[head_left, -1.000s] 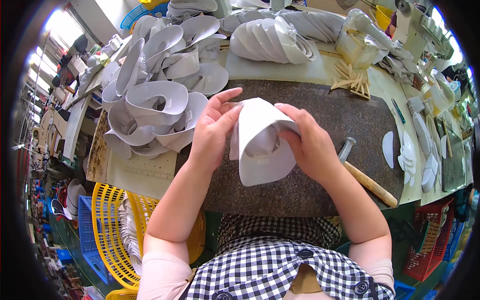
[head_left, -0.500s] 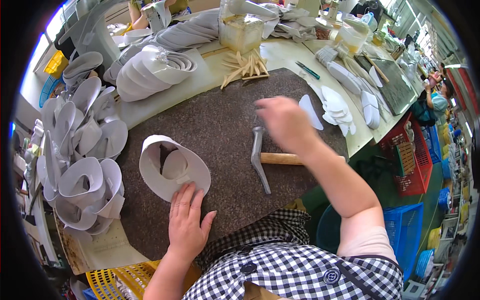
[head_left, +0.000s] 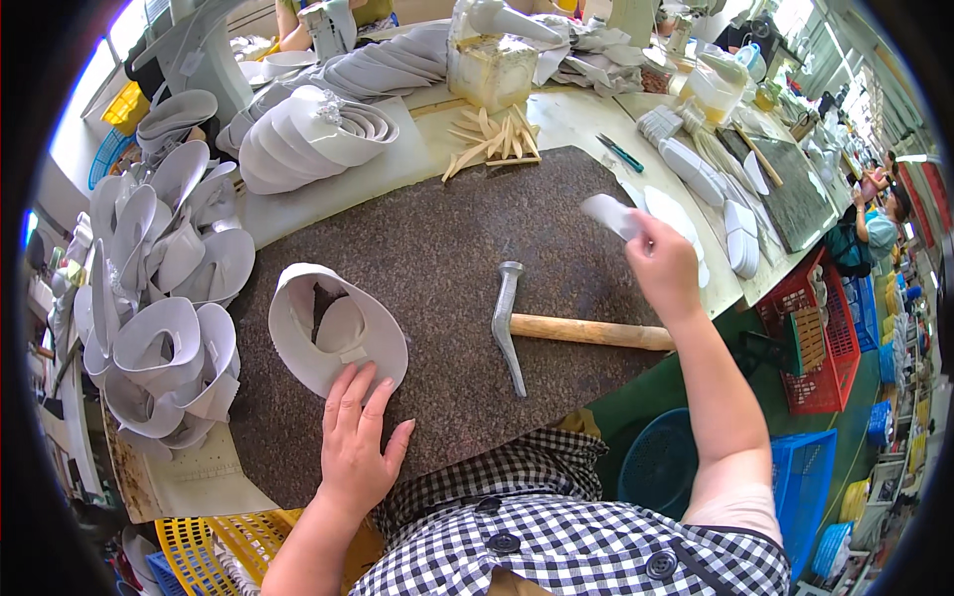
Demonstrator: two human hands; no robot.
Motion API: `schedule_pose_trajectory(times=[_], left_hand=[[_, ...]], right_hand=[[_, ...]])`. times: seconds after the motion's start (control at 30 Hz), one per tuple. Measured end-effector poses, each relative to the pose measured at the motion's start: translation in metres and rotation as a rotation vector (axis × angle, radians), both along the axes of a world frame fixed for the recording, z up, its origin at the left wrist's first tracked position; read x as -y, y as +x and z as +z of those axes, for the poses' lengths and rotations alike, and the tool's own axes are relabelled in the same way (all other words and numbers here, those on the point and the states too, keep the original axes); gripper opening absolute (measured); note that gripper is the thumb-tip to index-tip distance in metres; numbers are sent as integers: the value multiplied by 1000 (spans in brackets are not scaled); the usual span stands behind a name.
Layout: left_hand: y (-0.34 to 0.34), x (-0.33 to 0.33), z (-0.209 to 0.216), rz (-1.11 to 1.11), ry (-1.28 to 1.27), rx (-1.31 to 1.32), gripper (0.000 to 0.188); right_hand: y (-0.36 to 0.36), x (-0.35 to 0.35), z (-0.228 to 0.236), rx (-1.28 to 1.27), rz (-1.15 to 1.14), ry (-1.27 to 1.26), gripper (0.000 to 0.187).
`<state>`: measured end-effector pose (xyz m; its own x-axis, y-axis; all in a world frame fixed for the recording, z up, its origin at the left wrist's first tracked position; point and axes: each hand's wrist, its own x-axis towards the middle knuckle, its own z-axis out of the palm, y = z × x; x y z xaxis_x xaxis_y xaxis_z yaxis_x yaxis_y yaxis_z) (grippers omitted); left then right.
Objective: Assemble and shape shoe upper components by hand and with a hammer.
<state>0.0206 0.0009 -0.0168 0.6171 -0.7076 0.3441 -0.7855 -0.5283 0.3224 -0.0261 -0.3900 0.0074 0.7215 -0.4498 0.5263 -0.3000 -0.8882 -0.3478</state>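
A hammer [head_left: 556,328] lies between the hands. Wooden sticks [head_left: 487,137] lie far beyond them. White curled pieces [head_left: 164,288] pile left of the left hand.

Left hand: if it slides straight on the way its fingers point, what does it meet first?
The left hand points up the slab at the white curled upper piece; its fingertips already look to be touching it.

We see a white curved shoe piece [head_left: 333,328] lying open on the dark speckled mat [head_left: 447,238], with our left hand [head_left: 356,437] flat on its near edge. Our right hand [head_left: 664,266] holds up a small white flat piece [head_left: 611,214] over the mat's far right side.
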Motion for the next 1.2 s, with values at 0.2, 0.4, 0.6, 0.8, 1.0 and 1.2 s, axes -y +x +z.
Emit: schedule_pose_trajectory(times=[0.2,0.4,0.6,0.8,1.0,1.2], left_hand=[[-1,-4,-1,36,-165,-41,41],[-10,12,7,-39,-257,-60,28],[-29,5,11,-43,-405,-409,24],[-47,22,9,-16,-921,-1319,47],[-42,-1,16,187,-652,-1415,23],[-13,-18,47,84,-384,-565,21]], right_hand=[[6,-66,14,152,449,1421,30],[7,-130,-13,-46,492,1725,28],[44,-89,-5,122,526,1274,25],[-21,-168,-16,-203,924,1616,19],[-16,-176,-14,-283,973,1017,31],[17,-171,21,-550,916,1178,18]])
